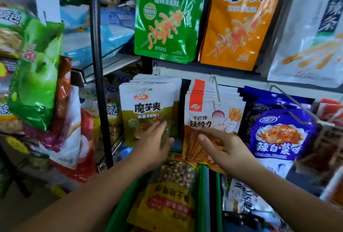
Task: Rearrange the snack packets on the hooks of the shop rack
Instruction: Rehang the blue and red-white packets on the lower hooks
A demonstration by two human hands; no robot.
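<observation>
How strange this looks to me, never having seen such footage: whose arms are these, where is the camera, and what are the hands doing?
No machine here: these are a person's two bare arms, filmed by one wide-angle camera worn on their head, looking forward and down. Ahead is a shop rack with snack packets hanging on wire hooks. The left hand lies flat on the front olive packet; the right hand rests on the white-and-orange packet beside it. Neither hand closes round anything. Above hang a green packet and an orange packet. Below, a green crate holds a peanut packet.
</observation>
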